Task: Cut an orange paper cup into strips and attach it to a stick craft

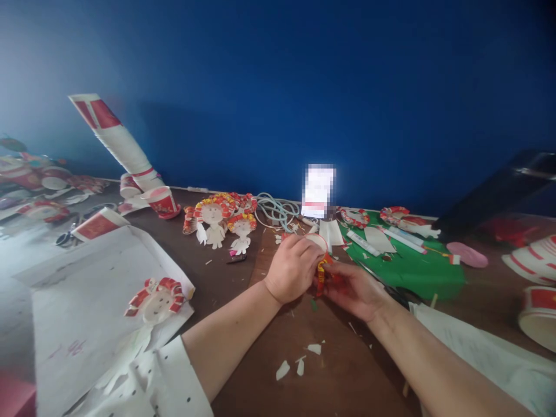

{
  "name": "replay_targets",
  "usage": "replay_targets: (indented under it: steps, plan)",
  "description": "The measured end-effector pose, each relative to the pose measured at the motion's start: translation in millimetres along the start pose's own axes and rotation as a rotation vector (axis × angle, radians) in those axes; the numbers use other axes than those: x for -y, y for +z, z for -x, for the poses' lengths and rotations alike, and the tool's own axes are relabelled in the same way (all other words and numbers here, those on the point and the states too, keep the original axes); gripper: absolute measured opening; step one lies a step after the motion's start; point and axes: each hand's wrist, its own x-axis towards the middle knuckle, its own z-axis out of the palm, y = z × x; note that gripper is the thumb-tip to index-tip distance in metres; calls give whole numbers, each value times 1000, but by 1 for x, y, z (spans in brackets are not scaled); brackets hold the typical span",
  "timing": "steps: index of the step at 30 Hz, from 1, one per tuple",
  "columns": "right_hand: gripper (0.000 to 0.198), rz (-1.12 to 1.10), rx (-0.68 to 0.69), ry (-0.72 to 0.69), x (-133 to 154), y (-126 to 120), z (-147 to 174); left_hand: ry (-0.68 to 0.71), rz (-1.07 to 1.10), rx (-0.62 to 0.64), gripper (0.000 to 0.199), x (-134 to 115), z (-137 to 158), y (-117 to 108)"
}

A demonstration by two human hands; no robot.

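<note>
A cut paper cup [322, 267] with a white round part and red-and-yellow strips is held over the brown table [299, 341]. My left hand [293, 267] closes around its left side, fingers bent over the white part. From below and the right, my right hand [354, 288] pinches the red-and-yellow edge. My fingers hide much of the cup. White paper scraps [283, 370] lie on the table nearer to me. Beyond my left hand are paper-cup dolls [212, 214] with curled red-and-yellow rims.
A lit, blurred-out screen [318, 191] leans at the blue wall [278, 87]. Right of it, a green sheet [417, 272] bears markers [403, 238]. Scissors [402, 295] lie by my right wrist. Stacked paper cups [124, 153] lean at left, behind a large white sheet [87, 301].
</note>
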Motion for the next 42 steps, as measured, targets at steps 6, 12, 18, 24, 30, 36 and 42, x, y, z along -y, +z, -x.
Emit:
replay_targets:
  steps: [6, 12, 18, 24, 30, 36, 42]
  plan:
    - [20, 157, 41, -153, -4, -1, -4, -2, -15, 8, 19, 0, 1, 0]
    - [11, 407, -1, -280, 0, 3, 0, -40, -54, 23, 21, -4, 4, 1]
    - [10, 432, -43, -384, -2, 6, 0, -59, -94, 48, 23, -4, 4, 0]
    - [18, 82, 25, -182, -7, 5, -4, -55, -118, 89, 25, -3, 5, 0]
    - [32, -39, 80, -93, -5, 4, -1, -25, -83, 52, 24, -5, 3, 3]
    - [32, -15, 30, -149, -6, 5, -2, 1, -67, 77, 23, -4, 2, 2]
    - [27, 175, 1, -270, -6, -1, -4, 17, -38, 78, 24, -6, 2, 1]
